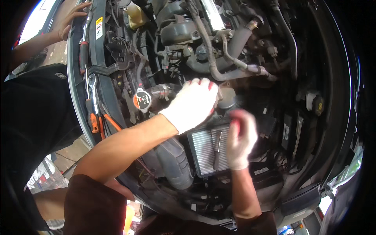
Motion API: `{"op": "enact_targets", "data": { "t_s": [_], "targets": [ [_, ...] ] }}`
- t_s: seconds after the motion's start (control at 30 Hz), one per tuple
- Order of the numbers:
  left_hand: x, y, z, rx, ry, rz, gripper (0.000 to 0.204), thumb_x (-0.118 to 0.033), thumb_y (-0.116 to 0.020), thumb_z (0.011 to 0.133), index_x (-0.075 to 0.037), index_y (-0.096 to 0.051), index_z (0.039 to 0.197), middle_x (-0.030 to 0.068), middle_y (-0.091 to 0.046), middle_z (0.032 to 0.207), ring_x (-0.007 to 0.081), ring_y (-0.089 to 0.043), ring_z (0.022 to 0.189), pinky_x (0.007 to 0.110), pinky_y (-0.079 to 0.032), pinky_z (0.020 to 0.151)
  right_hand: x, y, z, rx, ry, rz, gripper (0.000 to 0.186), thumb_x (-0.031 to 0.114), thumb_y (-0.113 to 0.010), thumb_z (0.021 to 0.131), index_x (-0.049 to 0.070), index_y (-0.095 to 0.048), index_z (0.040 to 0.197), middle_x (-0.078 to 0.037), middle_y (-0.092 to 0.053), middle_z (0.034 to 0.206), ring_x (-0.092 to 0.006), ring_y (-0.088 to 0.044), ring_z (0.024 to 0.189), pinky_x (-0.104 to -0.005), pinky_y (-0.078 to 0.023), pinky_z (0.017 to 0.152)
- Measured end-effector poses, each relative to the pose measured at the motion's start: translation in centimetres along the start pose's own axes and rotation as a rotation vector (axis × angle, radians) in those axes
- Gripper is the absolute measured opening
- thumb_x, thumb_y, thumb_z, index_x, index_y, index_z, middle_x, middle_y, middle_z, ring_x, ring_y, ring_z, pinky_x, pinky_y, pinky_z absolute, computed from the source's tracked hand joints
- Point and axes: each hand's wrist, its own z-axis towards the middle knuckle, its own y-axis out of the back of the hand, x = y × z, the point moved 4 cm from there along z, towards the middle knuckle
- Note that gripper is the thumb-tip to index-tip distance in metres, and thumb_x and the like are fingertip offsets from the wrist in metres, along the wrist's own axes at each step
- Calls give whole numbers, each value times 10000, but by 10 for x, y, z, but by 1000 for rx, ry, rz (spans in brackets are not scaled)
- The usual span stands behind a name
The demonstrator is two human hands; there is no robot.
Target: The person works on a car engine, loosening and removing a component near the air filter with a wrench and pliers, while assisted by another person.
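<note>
My left hand (194, 103), in a white glove with red fingertips, reaches across the engine bay with its fingers curled beside a grey rounded part (226, 98). What those fingers close on is hidden. My right hand (243, 141), gloved the same way, is blurred by motion above the right side of a pleated air filter (199, 150); its fingers cannot be read clearly. Lying on the filter is a slim hand tool (217, 150) with a metal shaft and dark handle. Left of my left hand sits a radiator cap (142, 100).
A ratchet (93, 84), an orange-handled screwdriver (94, 122) and orange-handled pliers (111, 122) lie along the left edge. Another person's hand (72, 19) rests on that edge. Hoses (239, 41) cross the far side; a ribbed air duct (174, 162) lies nearer.
</note>
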Motion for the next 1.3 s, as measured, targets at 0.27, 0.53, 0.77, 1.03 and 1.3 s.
{"op": "enact_targets", "data": {
  "t_s": [0.27, 0.53, 0.77, 1.03, 1.3],
  "targets": [
    [4, 3, -3, 21, -72, -110, 553, -186, -788, 888, 48, -596, 1351, 217, -654, 1242, 379, -676, 1144, 481, -549, 1037, -38, -39, 66, 259, -342, -493, 725, 417, -958, 760, -37, -604, 1200, -297, -693, 1284, -480, -678, 1231, -502, -582, 1014],
    [22, -2, -14, 204, 138, 640, 380, -221, -646, 1014, 14, -729, 1301, 137, -763, 1131, 314, -710, 1144, 522, -464, 1123, -45, -30, 65, 287, -228, -356, 722, 482, -932, 788, -25, -618, 1196, -315, -764, 1142, -496, -740, 1110, -531, -605, 943],
    [36, -35, -8, 320, 59, 614, 318, -275, -740, 948, -13, -794, 1120, 156, -765, 1109, 320, -711, 1097, 495, -478, 1016, -44, -29, 64, 277, -205, -375, 691, 505, -933, 777, 1, -677, 1175, -286, -786, 1134, -462, -760, 1098, -516, -614, 932],
    [37, -50, 20, 537, 266, 601, 223, -239, -715, 946, -78, -836, 1042, 107, -795, 1017, 286, -748, 1012, 473, -511, 983, -63, -26, 61, 219, -168, -326, 638, 480, -953, 748, 28, -710, 1127, -259, -803, 1070, -450, -779, 1041, -505, -624, 890],
    [47, -31, 31, 609, 485, 426, 278, -252, -773, 914, -152, -874, 1153, 73, -848, 1160, 265, -807, 1076, 495, -588, 848, -61, -30, 62, 226, -133, -237, 607, 393, -966, 739, 45, -716, 1170, -241, -798, 1114, -417, -782, 1074, -476, -625, 901]
  ]
}}
